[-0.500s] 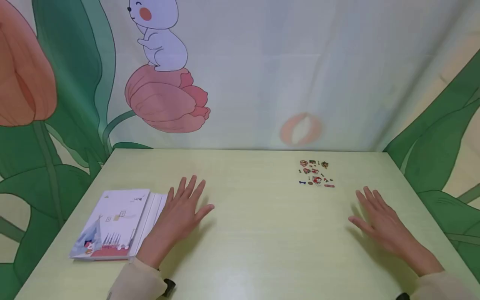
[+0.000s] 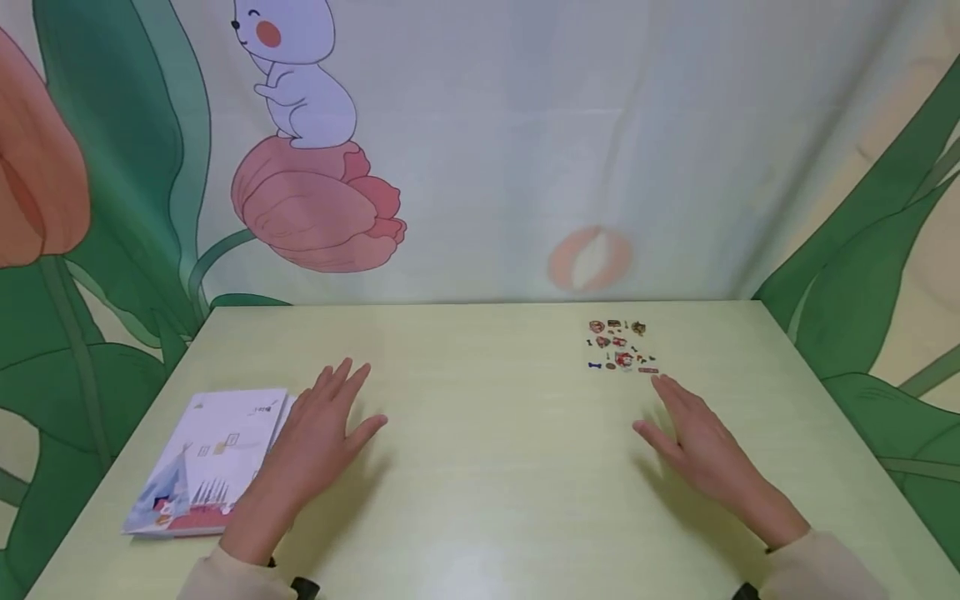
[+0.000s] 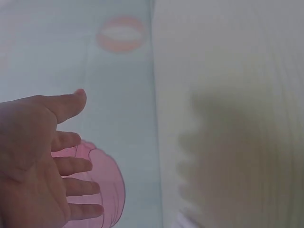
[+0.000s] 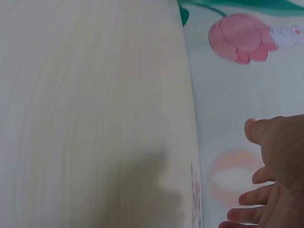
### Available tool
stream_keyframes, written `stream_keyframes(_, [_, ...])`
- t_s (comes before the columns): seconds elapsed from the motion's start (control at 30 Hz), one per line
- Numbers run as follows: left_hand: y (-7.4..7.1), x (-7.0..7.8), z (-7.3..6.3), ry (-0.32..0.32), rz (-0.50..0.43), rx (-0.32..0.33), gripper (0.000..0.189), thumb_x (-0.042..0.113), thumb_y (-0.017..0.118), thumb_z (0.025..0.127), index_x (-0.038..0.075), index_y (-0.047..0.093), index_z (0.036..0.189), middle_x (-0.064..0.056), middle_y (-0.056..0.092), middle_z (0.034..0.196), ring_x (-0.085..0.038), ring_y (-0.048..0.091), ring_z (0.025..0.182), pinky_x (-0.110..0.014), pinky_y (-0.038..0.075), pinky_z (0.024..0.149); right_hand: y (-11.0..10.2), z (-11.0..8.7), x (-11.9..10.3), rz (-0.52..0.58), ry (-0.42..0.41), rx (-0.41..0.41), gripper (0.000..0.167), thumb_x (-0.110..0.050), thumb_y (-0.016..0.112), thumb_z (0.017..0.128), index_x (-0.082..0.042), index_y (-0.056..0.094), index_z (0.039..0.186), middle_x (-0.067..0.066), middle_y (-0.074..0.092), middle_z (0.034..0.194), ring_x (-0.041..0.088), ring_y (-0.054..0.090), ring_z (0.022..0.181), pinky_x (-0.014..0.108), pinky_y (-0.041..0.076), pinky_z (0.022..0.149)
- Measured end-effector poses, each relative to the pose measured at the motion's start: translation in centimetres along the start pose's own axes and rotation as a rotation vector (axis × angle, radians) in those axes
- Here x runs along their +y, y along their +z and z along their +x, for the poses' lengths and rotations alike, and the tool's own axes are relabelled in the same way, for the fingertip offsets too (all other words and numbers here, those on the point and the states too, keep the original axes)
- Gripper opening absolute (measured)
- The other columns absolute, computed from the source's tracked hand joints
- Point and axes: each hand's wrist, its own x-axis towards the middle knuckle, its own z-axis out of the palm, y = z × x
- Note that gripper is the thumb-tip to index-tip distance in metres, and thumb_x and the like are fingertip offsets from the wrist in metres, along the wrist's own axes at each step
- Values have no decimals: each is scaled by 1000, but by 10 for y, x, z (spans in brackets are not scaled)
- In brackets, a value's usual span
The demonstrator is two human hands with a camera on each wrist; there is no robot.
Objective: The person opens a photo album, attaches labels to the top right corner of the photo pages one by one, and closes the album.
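Note:
My left hand (image 2: 315, 437) hovers over the table with its fingers spread and nothing in it; the left wrist view shows its bare palm (image 3: 31, 166). Beside it lies a white notebook (image 2: 217, 454) with a printed tent picture, its right side partly covered by the hand and forearm. Over the right half of the table, my right hand (image 2: 701, 446) is held up with straight fingers, holding nothing. Just past its fingertips lies a clear sheet of small stickers (image 2: 622, 346), red, brown and blue. The right wrist view catches those stickers (image 4: 195, 199) at the table's edge.
The pale wooden table (image 2: 480, 400) reaches back to a hanging cloth (image 2: 510, 167) printed with tulips, leaves and a white animal. Both sleeves are light coloured, with a dark band (image 2: 305, 587) at the left wrist.
The right hand has moved left, closer to the stickers. My left hand has shifted left, covering more of the notebook. The whole head view has swung slightly.

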Motion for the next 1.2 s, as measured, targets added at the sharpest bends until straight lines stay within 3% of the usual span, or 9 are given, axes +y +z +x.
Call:
stream_keyframes(0.37, [-33,-35,-17,-70,19,101,69,31,68,101,0,39,156,-31,31,160,-56,29,145,-77,29,106,42,19,-84,129,-33,-15,69,-47,60,104,-3,43,154,18,47,154,37,44,142,59,40,111])
stream_keyframes(0.6, [-45,-56,-26,-161,8,84,72,31,65,103,1,32,159,-32,24,163,-56,27,145,-81,27,104,65,33,-127,167,-72,-54,66,-42,64,103,-2,46,152,15,50,150,32,49,138,53,44,110])
stream_keyframes(0.93, [-58,-90,-39,-284,24,81,77,35,61,105,-2,23,161,-34,16,164,-58,22,145,-83,25,102,91,54,-176,208,-146,-136,63,-41,60,104,-1,46,151,14,53,146,29,55,131,47,48,107])
stream_keyframes(1.2, [-68,-118,-44,-386,31,3,84,49,51,107,-6,16,161,-38,5,163,-64,16,143,-84,24,100,110,65,-216,173,-204,-193,62,-42,57,105,1,47,150,14,56,139,23,62,115,37,52,101])
